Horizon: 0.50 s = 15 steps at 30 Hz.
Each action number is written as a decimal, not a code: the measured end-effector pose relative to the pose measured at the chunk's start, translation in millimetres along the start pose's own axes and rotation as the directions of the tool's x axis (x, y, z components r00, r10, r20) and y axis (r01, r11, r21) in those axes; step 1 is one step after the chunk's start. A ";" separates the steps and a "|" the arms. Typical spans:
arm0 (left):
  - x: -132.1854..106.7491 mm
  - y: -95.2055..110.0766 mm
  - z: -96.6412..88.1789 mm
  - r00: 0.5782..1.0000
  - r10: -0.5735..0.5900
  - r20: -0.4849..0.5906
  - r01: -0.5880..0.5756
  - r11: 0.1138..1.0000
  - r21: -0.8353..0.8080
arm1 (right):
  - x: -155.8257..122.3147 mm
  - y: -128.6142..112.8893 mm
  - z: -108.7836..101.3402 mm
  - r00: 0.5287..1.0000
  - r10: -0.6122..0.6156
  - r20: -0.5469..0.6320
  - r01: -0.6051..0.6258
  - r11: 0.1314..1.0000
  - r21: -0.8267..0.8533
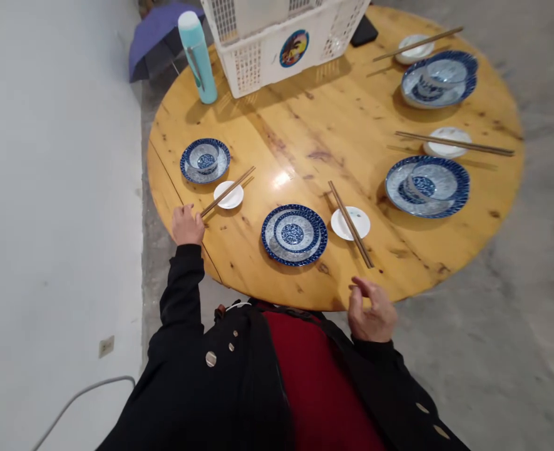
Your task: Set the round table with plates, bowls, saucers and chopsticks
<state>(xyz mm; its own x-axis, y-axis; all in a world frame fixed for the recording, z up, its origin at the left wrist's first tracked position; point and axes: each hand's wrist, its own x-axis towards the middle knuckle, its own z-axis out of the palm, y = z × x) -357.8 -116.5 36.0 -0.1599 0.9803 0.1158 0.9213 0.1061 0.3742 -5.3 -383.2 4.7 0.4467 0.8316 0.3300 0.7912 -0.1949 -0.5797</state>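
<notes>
Left hand [187, 225] is lying, fingers loosely bent, at the near end of brown chopsticks [239, 181] crossing a white saucer [234, 200]; grip cannot be told. Right hand [373, 311], half-curled, is holding nothing visible near a second chopstick pair [350, 225].

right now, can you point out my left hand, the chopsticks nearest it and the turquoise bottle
Left hand [188, 227]: head view, back of the hand.
Chopsticks [228, 191]: head view, about midway along the pair.
Turquoise bottle [202, 62]: head view, middle of its body.
</notes>
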 end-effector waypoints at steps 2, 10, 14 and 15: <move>16.0 4.2 7.1 0.995 0.043 0.091 -0.050 0.996 0.080 | -8.5 -12.3 5.1 0.995 -0.048 0.085 0.044 0.998 0.050; 53.0 28.4 50.6 0.968 0.072 0.240 -0.106 0.986 0.130 | -14.9 -24.9 9.3 0.986 0.083 0.145 -0.091 0.995 0.047; 67.6 32.4 64.4 0.975 0.054 0.217 -0.066 0.997 0.048 | -28.4 -28.1 10.0 0.970 0.183 0.159 -0.184 0.983 -0.009; 70.3 32.9 65.8 0.977 0.046 0.210 -0.058 0.997 0.048 | -31.0 -27.3 10.2 0.964 0.206 0.166 -0.206 0.978 -0.021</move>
<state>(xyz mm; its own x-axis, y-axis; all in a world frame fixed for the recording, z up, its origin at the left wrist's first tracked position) -315.5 -33.1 -4.0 -0.0392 0.9973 -0.0627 0.9449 0.0574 0.3223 -45.1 -398.3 2.7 0.5248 0.8479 0.0752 0.6907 -0.3725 -0.6197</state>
